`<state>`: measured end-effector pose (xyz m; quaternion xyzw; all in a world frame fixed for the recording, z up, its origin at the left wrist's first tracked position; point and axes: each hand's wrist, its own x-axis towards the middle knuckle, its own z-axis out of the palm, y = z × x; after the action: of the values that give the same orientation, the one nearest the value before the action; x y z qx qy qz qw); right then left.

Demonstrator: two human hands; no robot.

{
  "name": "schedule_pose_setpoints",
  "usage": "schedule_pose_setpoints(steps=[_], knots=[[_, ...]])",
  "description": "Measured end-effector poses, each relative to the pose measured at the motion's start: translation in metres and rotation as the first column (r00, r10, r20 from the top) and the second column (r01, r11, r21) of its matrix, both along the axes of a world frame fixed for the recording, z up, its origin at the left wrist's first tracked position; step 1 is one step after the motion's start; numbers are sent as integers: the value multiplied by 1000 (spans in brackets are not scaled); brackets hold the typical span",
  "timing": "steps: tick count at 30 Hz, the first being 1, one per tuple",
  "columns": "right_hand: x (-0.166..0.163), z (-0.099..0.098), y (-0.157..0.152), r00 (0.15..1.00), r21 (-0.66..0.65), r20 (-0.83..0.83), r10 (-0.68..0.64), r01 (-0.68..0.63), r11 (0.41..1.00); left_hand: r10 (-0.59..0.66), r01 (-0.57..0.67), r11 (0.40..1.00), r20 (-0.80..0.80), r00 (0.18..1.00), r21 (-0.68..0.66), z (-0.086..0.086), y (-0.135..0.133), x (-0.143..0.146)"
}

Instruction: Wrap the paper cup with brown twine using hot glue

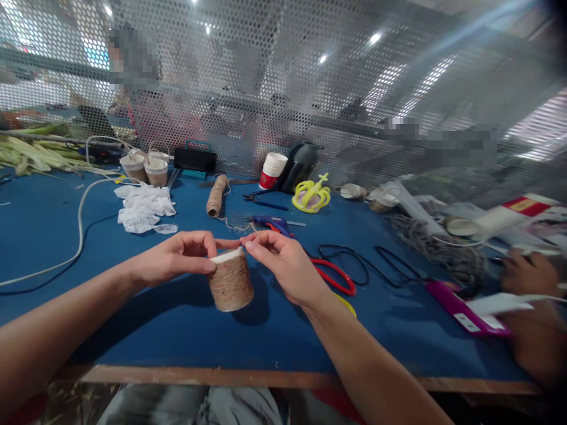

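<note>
A small cup wrapped in brown twine (pixel 231 282) is held just above the blue table (pixel 53 236), its white rim showing at the top. My left hand (pixel 177 258) grips the cup near the rim, thumb and fingers closed on its side. My right hand (pixel 283 260) pinches the twine end at the rim's right edge. A thin strand runs back from there toward the twine spool (pixel 216 196) lying further back on the table.
White lace cloth (pixel 144 211), two wrapped cups (pixel 146 168), a stack of paper cups (pixel 271 170), a yellow crown (pixel 311 195), scissors (pixel 270 223), red and black loops (pixel 339 277) and a white cable (pixel 80 230) lie about. Another person's hands (pixel 529 277) work at the right. Perforated screen behind.
</note>
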<state>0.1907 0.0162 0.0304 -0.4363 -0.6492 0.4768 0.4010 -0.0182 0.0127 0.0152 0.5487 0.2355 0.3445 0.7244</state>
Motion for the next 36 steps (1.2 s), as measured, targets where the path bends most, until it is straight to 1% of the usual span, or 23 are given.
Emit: schedule_pose_setpoints(steps=[5,9,19,26,30,36], knots=[[0,-1,-2,999,7,-28,32,-31,999,-42,41,999,31,999,31,0,-1,-1],[0,0,-3,997,10,-61,38,-38,999,-62,61,997,24,998,56,0,-1,-2],[1,-4,-2,996,19,-83,34,-33,999,-75,73,993,19,997,88,-2,3,-4],[1,-3,-2,993,26,-110,39,-37,999,-73,72,990,1,997,125,-3,4,-5],[1,-3,-3,992,43,-107,64,-60,997,-88,89,988,-10,996,130,-2,3,-6],[1,-4,-4,986,19,-130,108,-107,994,-105,102,985,14,994,137,-3,3,-6]])
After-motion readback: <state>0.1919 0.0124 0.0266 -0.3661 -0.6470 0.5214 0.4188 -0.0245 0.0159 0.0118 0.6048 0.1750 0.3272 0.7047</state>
